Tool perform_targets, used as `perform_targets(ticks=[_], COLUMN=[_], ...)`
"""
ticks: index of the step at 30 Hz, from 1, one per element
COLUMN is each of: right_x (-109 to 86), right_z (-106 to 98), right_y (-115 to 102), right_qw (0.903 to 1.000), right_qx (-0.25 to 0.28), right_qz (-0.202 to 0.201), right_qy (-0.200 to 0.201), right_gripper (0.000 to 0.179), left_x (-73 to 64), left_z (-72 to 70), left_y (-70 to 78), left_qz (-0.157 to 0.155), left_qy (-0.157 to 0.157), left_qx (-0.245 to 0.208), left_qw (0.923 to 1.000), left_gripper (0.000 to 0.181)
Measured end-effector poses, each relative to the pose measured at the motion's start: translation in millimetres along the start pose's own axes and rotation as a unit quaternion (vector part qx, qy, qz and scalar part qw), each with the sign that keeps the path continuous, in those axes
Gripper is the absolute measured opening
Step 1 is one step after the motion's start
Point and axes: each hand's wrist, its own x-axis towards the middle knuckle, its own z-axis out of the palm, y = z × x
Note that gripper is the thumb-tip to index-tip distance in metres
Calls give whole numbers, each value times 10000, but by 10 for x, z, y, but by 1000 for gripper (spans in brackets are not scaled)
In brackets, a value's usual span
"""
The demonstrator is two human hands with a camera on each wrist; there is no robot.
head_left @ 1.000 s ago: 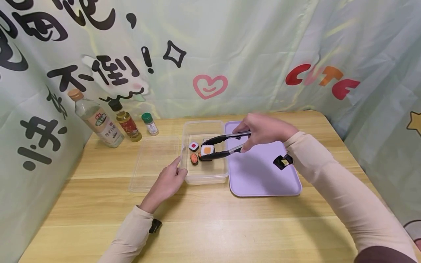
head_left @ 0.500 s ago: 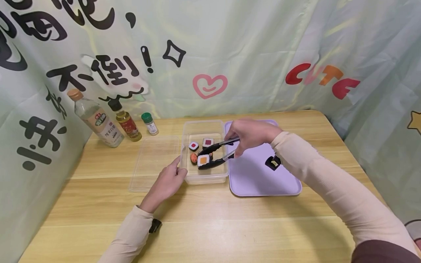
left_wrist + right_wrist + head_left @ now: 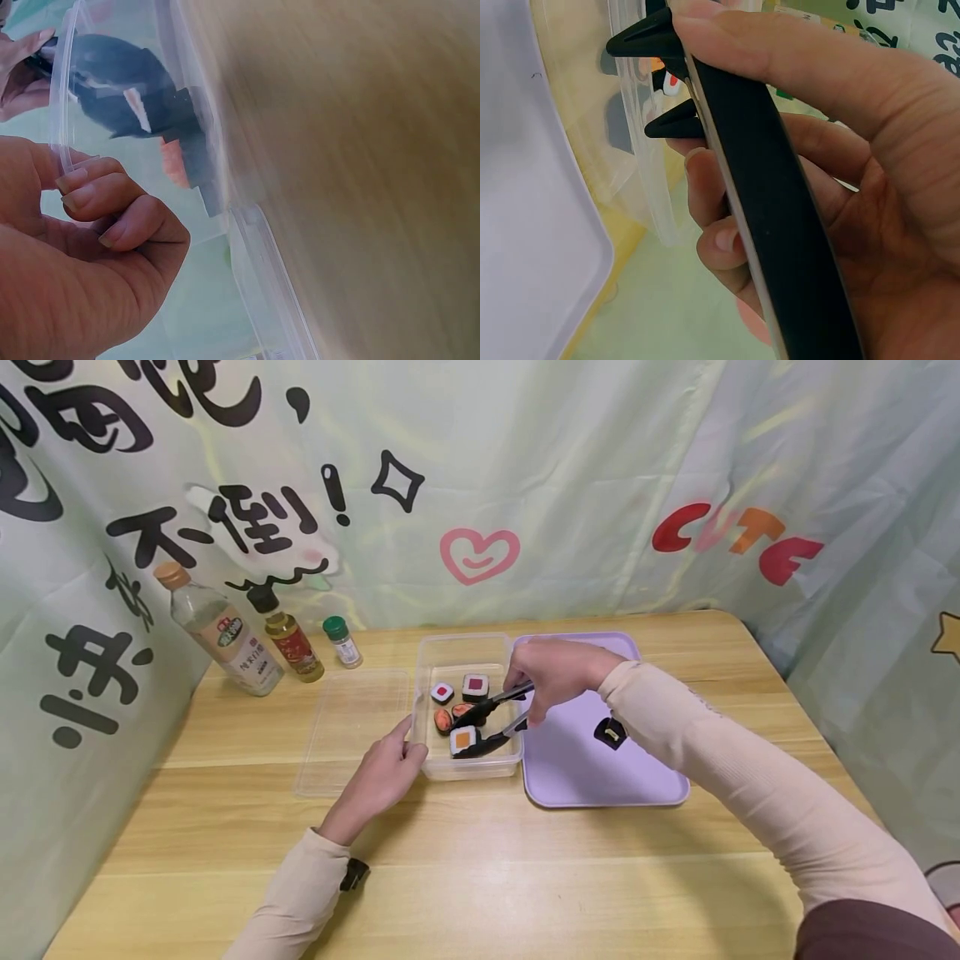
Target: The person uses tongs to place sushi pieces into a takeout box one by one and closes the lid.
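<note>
Staged play-kitchen corner w/ printed cloth backdrop round a wooden surface, condiment bottles at back

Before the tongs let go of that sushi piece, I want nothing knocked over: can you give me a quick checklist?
1. Sushi piece inside clear container: ok.
2. Piece resting on the container floor: cannot tell.
3. Left hand steadying the container's near left corner: ok.
4. Right hand has a firm grip on tongs: ok.
5. Tongs tips clear of the neighbouring pieces: cannot tell.
6. One more piece waiting on purple tray: ok.
</note>
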Motion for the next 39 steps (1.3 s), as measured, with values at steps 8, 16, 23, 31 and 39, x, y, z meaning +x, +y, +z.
perform_targets(ticks=[8,16,23,31,39], right_x=[17,16,-14,-162,-403], right_z=[33,42,38,-71,-177], right_y=[-49,-67,-43,42,213], right_qw=[9996,9991,9992,9994,9945], right_qx=[-51,-207,-100,227,694], right_qz=[272,369,368,227,507], right_qy=[-30,-45,-95,135,605], right_gripper=[46,47,43,45,62], left_x=[-8,-9,-7,-6,-12], left_z=[-2,-2,2,1,-2], left_y=[-12,-16,-10,-3,-2], left_qz=[-36,-38,-9,42,34], left_qy=[-2,10,-17,29,-16], left_qx=[10,9,-9,21,-51], left_qw=[10000,10000,10000,10000,10000], left_gripper=[62,62,62,61,62])
